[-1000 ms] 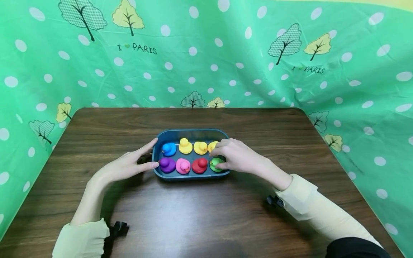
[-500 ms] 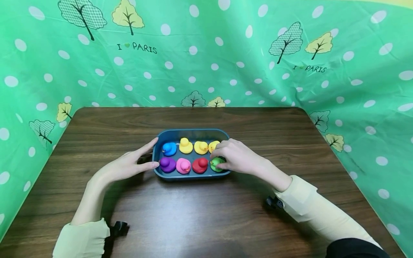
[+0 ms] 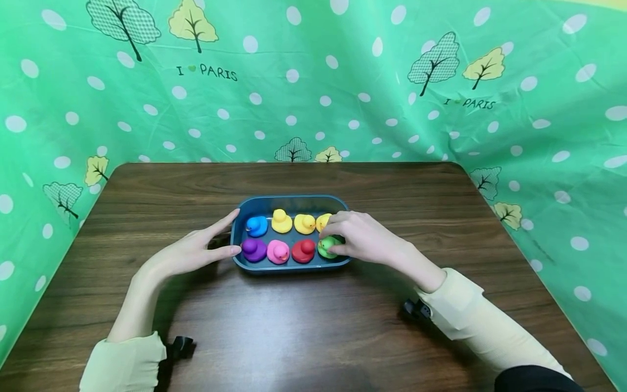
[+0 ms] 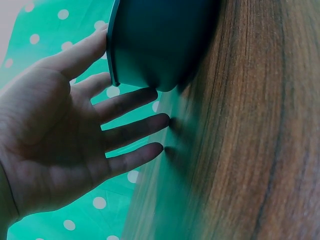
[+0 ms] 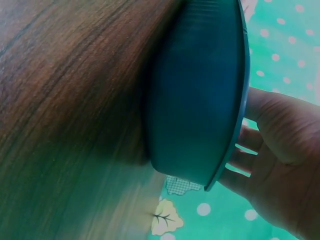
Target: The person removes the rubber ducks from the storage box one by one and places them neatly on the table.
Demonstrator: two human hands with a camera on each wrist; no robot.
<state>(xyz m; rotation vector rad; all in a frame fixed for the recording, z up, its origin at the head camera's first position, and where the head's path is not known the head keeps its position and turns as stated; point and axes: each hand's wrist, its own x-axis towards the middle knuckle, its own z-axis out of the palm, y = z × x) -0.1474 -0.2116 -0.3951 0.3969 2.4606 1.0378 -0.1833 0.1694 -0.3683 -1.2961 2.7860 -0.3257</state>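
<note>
In the head view, a dark blue oval-ended tray (image 3: 289, 269) holds small toy ducks in two rows. The back row has a blue duck (image 3: 257, 226) and several yellow ducks (image 3: 281, 222). In front sit a purple duck (image 3: 254, 250), a pink duck (image 3: 278, 252), a red duck (image 3: 303, 251) and a green duck (image 3: 327, 246). My right hand (image 3: 364, 237) reaches over the right rim and pinches the green duck, partly covering it and the rightmost yellow duck. My left hand (image 3: 188, 253) touches the tray's left end with thumb and index finger, its fingers straight and spread.
Everything stands on a dark wood-grain table (image 3: 289, 326). A green dotted cloth (image 3: 313, 81) with printed trees hangs behind and at the sides. In the wrist views the tray's outer wall (image 5: 200, 95) rises beside the hands.
The green duck has shifted very slightly toward the back of the tray, with the right thumb beside it. The left hand and tray look still.
</note>
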